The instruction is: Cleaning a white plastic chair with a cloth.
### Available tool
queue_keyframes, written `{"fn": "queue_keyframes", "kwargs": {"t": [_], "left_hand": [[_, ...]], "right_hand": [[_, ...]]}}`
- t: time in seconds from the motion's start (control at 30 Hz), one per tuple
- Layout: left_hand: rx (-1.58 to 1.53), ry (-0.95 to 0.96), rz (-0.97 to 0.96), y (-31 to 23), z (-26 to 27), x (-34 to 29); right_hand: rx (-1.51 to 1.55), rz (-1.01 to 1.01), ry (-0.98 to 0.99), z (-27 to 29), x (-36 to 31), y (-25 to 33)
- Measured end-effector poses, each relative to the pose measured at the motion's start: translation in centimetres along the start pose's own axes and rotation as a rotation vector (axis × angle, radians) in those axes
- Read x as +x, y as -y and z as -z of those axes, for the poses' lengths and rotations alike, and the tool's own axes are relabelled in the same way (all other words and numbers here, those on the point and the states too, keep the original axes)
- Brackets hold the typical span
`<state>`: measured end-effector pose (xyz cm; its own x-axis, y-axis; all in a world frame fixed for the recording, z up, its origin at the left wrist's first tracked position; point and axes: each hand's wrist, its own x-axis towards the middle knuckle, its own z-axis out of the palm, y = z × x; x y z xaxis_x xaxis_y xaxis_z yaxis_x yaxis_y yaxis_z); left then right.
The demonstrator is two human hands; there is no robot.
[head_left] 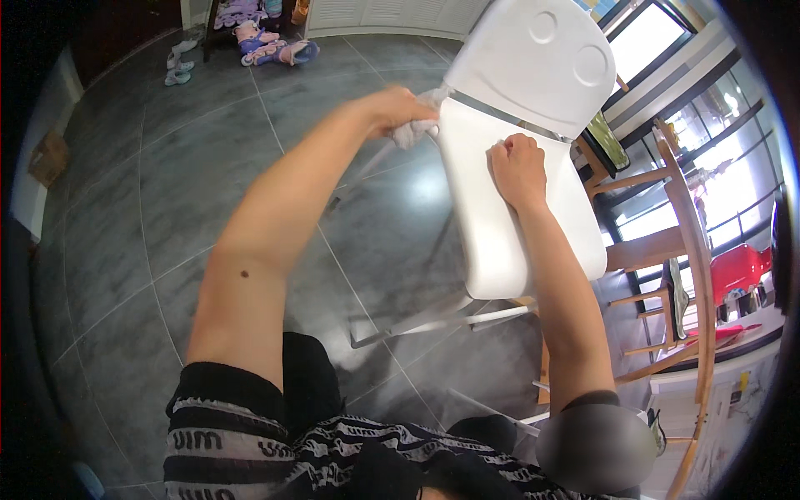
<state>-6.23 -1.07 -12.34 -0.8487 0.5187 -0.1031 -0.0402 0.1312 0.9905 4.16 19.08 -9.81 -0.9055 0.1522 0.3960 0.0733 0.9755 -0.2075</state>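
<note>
Head view looks down on a white moulded plastic chair (500, 208) with thin grey metal legs, standing on a dark grey tiled floor (167, 208) directly in front of the person. The left hand (398, 110) is closed around a crumpled pale grey cloth (414, 131), its fingers bunched tight on the fabric, and it presses the cloth at the chair's left edge, just where the seat meets the backrest; holding it wadded like this puts a firm pad against that narrow seam. The right hand (517, 167) rests on the seat close to the same junction, fingers curled under into a loose fist and holding nothing, seemingly bearing down so the light chair stays put while the other hand rubs. Both forearms reach out over the seat from below. A wooden chair frame (683, 242) stands just beside on the right, and pairs of small shoes (267, 46) lie well apart near the far wall.
</note>
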Motion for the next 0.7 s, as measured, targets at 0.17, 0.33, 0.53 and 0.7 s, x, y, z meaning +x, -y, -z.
{"fn": "queue_keyframes", "kwargs": {"t": [0.17,0.33,0.53,0.7], "left_hand": [[-0.422,-0.416,-0.113,2.6,-4.9,-2.4],[-1.246,-0.202,0.032,2.5,-9.3,-5.0],[-1.337,0.214,0.034,3.8,-13.7,-12.2],[-1.25,0.188,-0.059,4.6,-13.4,-11.0]], "right_hand": [[-0.033,0.016,-0.033,-0.1,-0.1,-0.6],[-0.044,0.006,-0.018,-0.2,0.4,-0.3],[-0.049,0.02,-0.011,-0.3,0.4,-0.8],[-0.061,-0.003,0.004,-0.1,0.0,-0.1]]}}
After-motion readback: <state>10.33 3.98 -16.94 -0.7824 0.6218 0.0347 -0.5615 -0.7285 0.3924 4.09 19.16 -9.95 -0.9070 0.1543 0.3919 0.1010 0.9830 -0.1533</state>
